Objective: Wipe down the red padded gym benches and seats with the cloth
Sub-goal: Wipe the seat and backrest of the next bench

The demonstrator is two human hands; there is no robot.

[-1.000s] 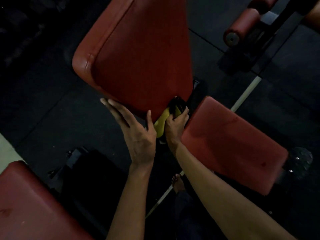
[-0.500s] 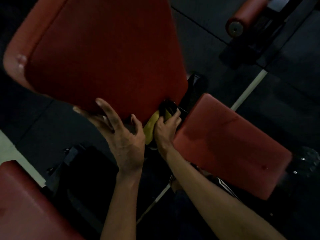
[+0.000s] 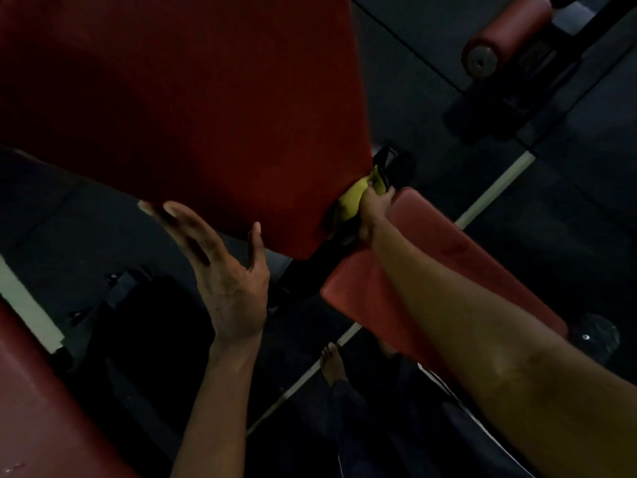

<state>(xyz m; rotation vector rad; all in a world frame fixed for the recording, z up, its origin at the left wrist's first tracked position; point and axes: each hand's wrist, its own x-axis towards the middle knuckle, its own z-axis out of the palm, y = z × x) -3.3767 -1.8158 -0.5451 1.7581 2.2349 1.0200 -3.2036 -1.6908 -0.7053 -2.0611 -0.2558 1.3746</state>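
Since the earlier frame the right hand, gripping the yellow cloth, had pushed deeper into the gap between the back pad and seat pad, while the left hand, fingers spread, braced the pad's lower edge; the black frame crowded the gap, and a roller pad waited beyond.
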